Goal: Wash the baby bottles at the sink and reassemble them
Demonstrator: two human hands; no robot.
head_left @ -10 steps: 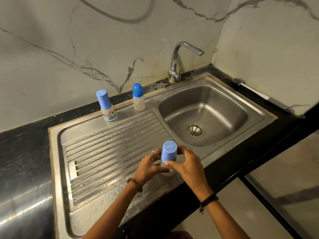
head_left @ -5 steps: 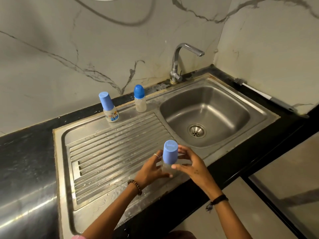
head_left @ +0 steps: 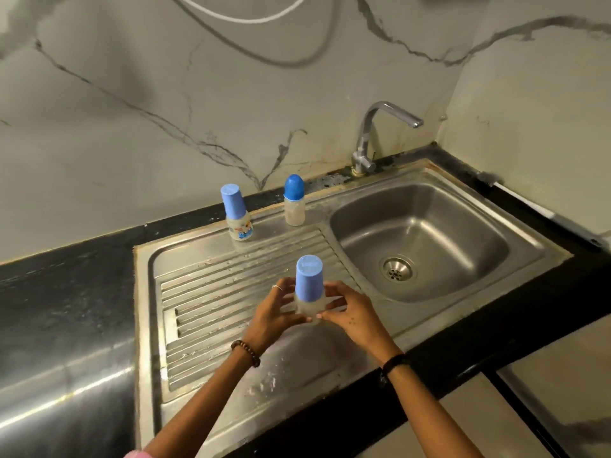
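- Bottle up over the drainboard, pinched between both hands, blue cap on top.
- Left hand wraps the body; right hand pinches the other side.
- Best bet: left steadies, right twists the cap off straight, over the sink.

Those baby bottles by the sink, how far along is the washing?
Two capped bottles, one with a printed label and one with a rounded cap, stand on the drainboard's back edge; whether they are washed cannot be told. The left hand and right hand hold a third capped bottle. The tap is dry, so any rinsing lies ahead.
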